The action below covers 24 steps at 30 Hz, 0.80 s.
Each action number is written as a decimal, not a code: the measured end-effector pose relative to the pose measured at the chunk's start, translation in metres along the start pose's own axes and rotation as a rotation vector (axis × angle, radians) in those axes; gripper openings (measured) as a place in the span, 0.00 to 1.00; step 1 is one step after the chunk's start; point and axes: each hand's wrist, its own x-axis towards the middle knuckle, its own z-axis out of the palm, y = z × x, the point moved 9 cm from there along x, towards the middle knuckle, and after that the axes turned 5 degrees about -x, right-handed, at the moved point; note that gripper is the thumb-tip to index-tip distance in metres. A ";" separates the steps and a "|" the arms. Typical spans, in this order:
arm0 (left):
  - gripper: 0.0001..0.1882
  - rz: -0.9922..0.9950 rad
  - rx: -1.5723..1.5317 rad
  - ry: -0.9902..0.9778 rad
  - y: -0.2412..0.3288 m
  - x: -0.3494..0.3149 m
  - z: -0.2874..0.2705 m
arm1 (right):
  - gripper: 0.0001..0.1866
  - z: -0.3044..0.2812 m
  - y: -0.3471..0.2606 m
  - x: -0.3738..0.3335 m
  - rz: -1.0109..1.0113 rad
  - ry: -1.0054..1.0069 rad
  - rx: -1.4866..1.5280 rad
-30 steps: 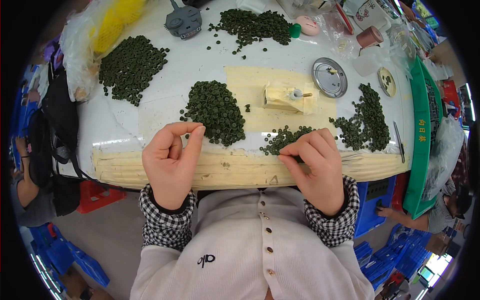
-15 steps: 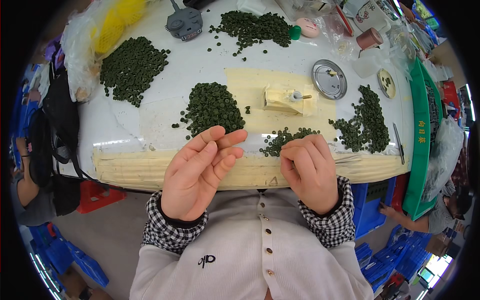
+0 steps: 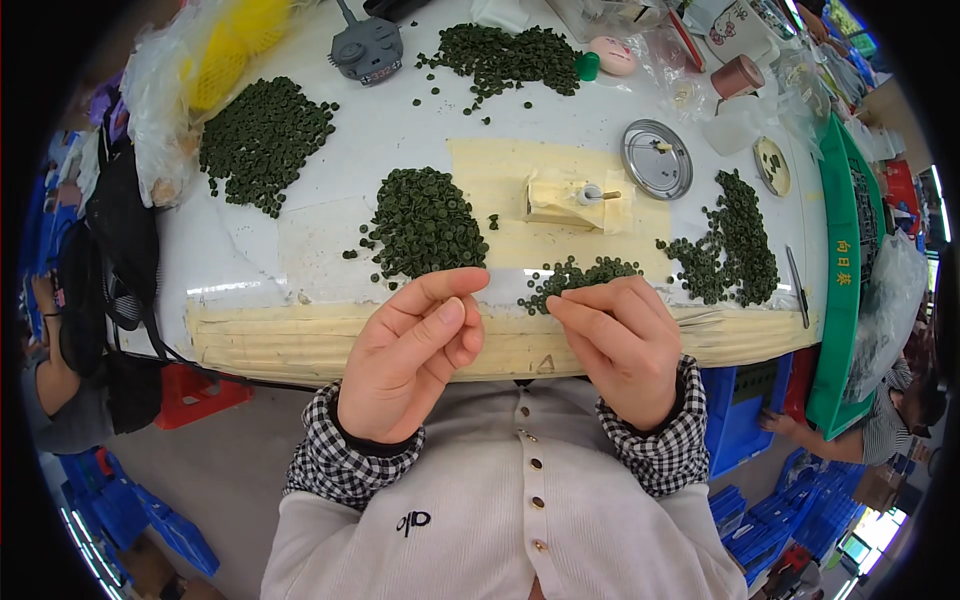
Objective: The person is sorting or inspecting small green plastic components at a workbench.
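My left hand (image 3: 405, 350) is raised over the table's near edge, palm turned inward. Its index finger points right, the other fingers curl, and the thumb presses in against them; anything held there is too small to make out. Facing it, my right hand (image 3: 630, 345) has its fingertips drawn together in a pinch, and what they hold is hidden. Just beyond my right fingers lies a small heap of green ring-shaped pieces (image 3: 610, 268). Past my left hand is a larger pile of dark green round pieces (image 3: 425, 222).
A tape-covered block (image 3: 555, 200) with a small metal pin stands mid-table. More green pieces form a pile (image 3: 740, 240) at right, another (image 3: 265, 140) at far left. A round metal dish (image 3: 657, 175), a grey model turret (image 3: 367, 48) and a thin tool (image 3: 797, 285) lie around.
My left hand has closed its spread fingers, the thumb coming in against them, and has shifted slightly right. My right fingertips have moved a little left, toward the left hand.
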 end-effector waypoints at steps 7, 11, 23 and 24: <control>0.16 -0.060 -0.054 -0.011 -0.007 0.002 0.004 | 0.11 -0.002 0.018 -0.004 0.273 0.038 0.407; 0.17 -0.077 -0.009 0.008 -0.008 0.003 0.008 | 0.10 0.007 0.025 -0.006 0.423 -0.021 0.595; 0.16 -0.146 -0.060 -0.166 -0.016 0.001 0.008 | 0.09 0.014 0.022 -0.004 0.343 -0.027 0.728; 0.16 -0.139 -0.068 -0.146 -0.016 0.001 0.008 | 0.09 0.014 0.023 -0.004 0.356 -0.023 0.727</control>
